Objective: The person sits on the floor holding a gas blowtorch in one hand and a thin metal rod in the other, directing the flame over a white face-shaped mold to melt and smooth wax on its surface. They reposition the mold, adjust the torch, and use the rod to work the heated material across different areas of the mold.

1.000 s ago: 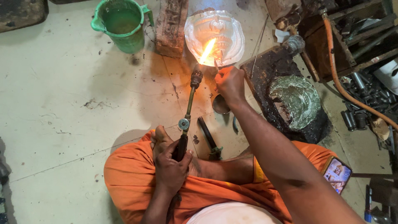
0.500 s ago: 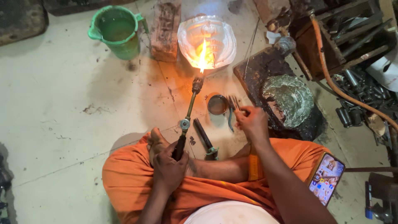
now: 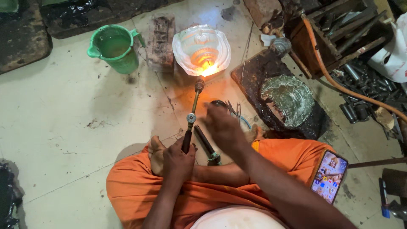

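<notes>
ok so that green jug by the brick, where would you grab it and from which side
Take the green jug by its loop handle, which sticks out on the side facing the brick. It stands upright with liquid inside and its spout points away from the brick, so come in from the brick side, probably from slightly above, and lift level.

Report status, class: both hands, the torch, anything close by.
Left hand grips torch, flame on silvery shell-shaped piece. Right hand blurred, over small tools on floor. Green jug stands apart, left.

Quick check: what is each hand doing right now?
Left hand: closed on the torch handle.
Right hand: blurred over the small tools on the floor; open or shut cannot be told.
</notes>
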Demonstrator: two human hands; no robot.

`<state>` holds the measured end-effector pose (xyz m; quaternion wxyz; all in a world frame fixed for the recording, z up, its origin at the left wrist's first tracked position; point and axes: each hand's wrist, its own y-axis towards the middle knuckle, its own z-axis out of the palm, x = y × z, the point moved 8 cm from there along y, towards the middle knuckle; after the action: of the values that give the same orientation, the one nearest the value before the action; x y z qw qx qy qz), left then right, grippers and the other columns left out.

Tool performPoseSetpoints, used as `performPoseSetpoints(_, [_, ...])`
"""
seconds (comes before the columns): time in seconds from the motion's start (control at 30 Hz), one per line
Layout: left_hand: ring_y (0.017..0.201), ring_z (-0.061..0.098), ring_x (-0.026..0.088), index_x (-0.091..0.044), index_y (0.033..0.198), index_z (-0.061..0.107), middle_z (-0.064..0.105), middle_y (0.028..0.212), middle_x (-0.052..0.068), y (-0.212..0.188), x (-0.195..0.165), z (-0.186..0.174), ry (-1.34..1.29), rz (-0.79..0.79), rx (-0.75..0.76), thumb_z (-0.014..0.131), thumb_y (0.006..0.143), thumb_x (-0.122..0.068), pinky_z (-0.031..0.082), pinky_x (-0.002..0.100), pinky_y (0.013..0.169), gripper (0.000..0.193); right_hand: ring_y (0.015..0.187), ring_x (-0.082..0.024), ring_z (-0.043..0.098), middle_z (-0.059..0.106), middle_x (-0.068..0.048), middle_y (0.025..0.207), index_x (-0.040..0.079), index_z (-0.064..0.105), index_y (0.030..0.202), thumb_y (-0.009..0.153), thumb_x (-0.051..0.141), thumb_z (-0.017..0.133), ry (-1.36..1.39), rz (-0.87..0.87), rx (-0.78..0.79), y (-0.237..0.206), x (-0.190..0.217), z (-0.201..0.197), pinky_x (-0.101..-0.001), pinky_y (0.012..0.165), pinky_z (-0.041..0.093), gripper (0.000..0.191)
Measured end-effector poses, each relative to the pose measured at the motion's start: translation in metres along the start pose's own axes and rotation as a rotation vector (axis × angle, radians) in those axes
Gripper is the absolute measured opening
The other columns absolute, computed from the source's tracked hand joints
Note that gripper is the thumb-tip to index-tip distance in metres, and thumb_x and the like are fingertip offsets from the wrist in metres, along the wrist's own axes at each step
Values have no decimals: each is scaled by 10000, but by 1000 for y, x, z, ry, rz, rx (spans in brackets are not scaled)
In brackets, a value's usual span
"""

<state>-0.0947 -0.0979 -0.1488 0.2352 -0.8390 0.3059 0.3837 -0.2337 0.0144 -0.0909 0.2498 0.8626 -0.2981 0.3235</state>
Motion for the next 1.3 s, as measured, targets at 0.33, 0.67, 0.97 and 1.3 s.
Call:
performPoseSetpoints(0.33, [835,711,413,-70,1054,707,733,851,226,1,0,5,4,80,57,709,831,-151,549,495,727,237,618,-324,711,671,-152,653,70,573,843,902,205,620,-593,-164,192,51,49,55,-448,486,525,155])
performPoseSetpoints(0.67, [790,736,365,-61,1141,692,727,817,210,5,2,3,1,-45,154,691,889,-244,568,460,709,311,512,-351,680,630,-147,547,22,493,952,837,148,635,-601,-378,330,52,36,68,-451,417,496,222])
performPoseSetpoints(0.97, [704,722,368,-27,1035,699,705,726,208,5,-1,1,-38,3,123,690,880,-218,563,451,656,246,474,-342,658,622,-127,539,12,507,1028,871,81,596,-588,-488,385,55,41,71,-447,402,488,194])
performPoseSetpoints(1.3, [669,720,358,-7,950,685,699,694,200,3,-4,-3,-66,23,97,695,866,-202,550,446,626,213,470,-342,660,615,-135,516,-9,514,1068,881,115,582,-649,-536,459,56,45,71,-466,398,491,234])
